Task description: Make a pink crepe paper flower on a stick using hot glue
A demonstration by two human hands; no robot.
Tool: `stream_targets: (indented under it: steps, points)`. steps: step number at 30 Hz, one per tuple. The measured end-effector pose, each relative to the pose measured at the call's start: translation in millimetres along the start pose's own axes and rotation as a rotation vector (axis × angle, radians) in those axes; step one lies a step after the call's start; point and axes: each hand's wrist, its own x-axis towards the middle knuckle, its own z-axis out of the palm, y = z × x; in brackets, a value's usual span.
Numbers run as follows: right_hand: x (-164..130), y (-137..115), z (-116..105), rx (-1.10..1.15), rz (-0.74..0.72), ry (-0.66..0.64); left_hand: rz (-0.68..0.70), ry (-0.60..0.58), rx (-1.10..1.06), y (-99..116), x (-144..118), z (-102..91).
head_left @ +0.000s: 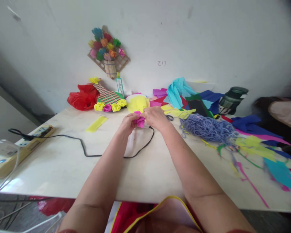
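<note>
My left hand (126, 125) and my right hand (155, 117) meet over the middle of the white table (63, 168). Both pinch a small crumpled piece of pink paper (139, 121) between the fingertips. Just behind the hands lies a yellow paper piece (137, 103) on a white round thing. A black cable (92, 152) runs under and left of my hands.
A power strip (26, 142) sits at the left edge. At the back stand a red bag (83, 96), a woven craft with paper flowers (110, 101) and a glue bottle (120, 86). Purple string (208, 127), coloured paper scraps (257, 145) and a dark jar (232, 99) lie right.
</note>
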Motion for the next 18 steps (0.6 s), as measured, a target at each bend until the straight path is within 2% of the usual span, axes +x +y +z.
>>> stream_targets:
  steps: [5,18]
  points:
    - [0.0,2.7,3.4,0.023,0.001,0.055,0.092,0.05,0.011,-2.5,3.7,-3.5]
    - [3.3,5.9,0.6,0.064,0.08,-0.003,0.356,0.119,0.133,-7.6,-3.2,11.3]
